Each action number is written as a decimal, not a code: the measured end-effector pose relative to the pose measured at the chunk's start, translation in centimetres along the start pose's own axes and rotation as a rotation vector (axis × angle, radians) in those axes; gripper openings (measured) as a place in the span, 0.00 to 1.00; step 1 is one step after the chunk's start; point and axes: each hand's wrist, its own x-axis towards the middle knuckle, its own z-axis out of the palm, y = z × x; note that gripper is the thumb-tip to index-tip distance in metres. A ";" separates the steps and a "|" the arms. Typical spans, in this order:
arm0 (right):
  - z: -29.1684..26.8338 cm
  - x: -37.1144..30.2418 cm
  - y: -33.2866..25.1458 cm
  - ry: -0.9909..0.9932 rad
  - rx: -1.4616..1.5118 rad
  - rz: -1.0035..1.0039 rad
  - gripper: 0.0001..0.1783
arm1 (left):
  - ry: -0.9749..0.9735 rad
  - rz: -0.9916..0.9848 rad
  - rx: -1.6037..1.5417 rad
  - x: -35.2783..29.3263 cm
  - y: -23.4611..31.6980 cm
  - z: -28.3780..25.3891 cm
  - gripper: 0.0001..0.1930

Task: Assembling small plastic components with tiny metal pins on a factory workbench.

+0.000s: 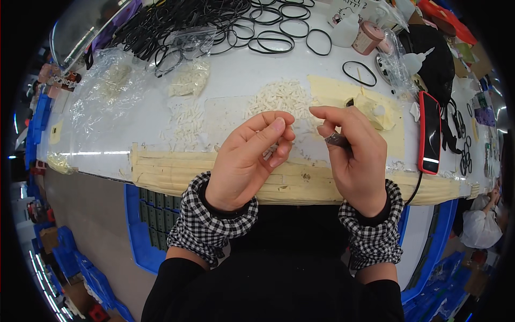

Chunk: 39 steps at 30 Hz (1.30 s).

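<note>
My left hand hovers over the near part of the white table, thumb pressed to the curled fingers in a pinch. Whatever it pinches, if anything, is too small or hidden to make out. To its right my right hand is raised, with index finger and thumb curved toward each other and a gap between their tips. A dark wrap sits around its thumb. Just beyond both hands spreads a pile of small white plastic pieces. A smaller scatter of such pieces lies further left.
Black rubber rings heap along the far side. Clear bags of white pieces lie at left. At right are a red-cased phone with a cable, yellow paper and squeeze bottles. Tan tape covers the front edge; a blue crate stands below.
</note>
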 end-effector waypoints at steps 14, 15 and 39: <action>1.4 -0.1 -1.9 0.117 0.250 0.047 0.10 | -0.114 -0.029 -0.030 -0.4 0.1 -0.5 0.08; 1.5 -0.1 -1.8 0.121 0.245 0.044 0.10 | -0.117 -0.014 -0.047 -0.4 0.1 -0.5 0.08; 1.3 0.0 -1.6 0.029 0.096 -0.043 0.16 | -0.062 -0.029 0.075 -0.6 -0.2 -0.2 0.11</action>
